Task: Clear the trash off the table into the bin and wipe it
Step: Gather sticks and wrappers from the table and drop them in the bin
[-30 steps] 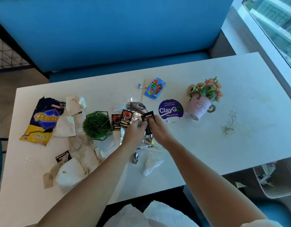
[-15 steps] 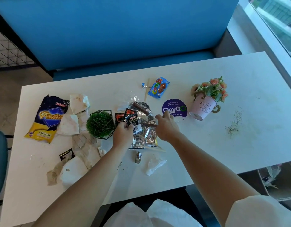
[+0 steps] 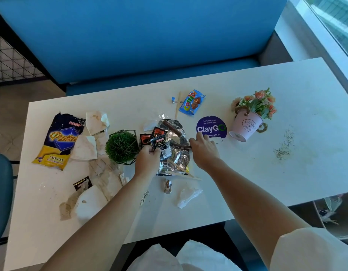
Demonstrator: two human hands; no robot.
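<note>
On the white table (image 3: 267, 178) my left hand (image 3: 147, 160) grips a small bunch of black coffee sachets (image 3: 161, 146) just right of the green ball plant (image 3: 121, 146). My right hand (image 3: 203, 150) is over the right edge of an opened silver foil bag (image 3: 176, 153), its fingertips pinching the end of a brown stick sachet (image 3: 180, 146) that lies on the foil. More trash is spread around: a Piattos chip bag (image 3: 57, 139), stained napkins (image 3: 85, 148), a blue candy wrapper (image 3: 191, 102), a crumpled tissue (image 3: 187, 196) and wooden stir sticks (image 3: 181, 170).
A purple ClayGo sign (image 3: 211, 126) and a pink flower pot (image 3: 245, 125) stand right of my right hand. Dark crumbs (image 3: 282, 151) dot the table's right part. A bin (image 3: 329, 212) shows below the table's right edge. A blue bench (image 3: 149, 36) runs behind.
My right hand let go of the sachet both hands held and moved right to the brown stick sachet on the foil bag. My left hand kept the sachets.
</note>
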